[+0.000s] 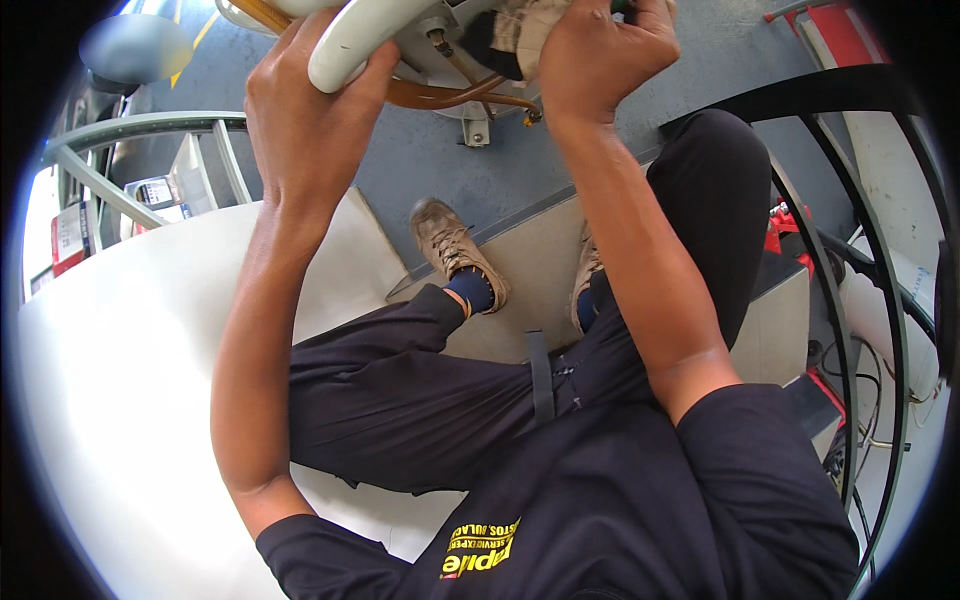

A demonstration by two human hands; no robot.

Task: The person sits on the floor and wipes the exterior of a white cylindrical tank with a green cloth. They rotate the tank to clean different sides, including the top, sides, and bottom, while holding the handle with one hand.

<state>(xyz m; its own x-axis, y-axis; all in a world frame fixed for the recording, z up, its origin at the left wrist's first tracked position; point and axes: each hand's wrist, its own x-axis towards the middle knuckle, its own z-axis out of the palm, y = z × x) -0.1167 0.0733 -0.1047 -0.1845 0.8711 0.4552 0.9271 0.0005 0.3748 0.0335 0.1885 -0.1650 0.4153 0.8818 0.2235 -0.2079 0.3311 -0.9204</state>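
Note:
At the top edge, my left hand (305, 95) is closed round a thick white curved handle (350, 45), the thumb pressed along its underside. My right hand (608, 60) is closed too, with a crumpled beige and black cloth (522, 38) at its fingers. A little green shows by those fingertips, too small to name. Between the hands, an amber hose (430, 97) curves under a white piece of equipment, which the frame cuts off. Below the hose a small metal bracket (476, 130) sticks out.
I sit on steps with a black metal railing (860, 200) at my right. A white curved surface (130, 350) spreads at my left, below a grey metal frame (150, 125) with boxes behind it. Red equipment and a white cylinder (895, 300) stand beyond the railing.

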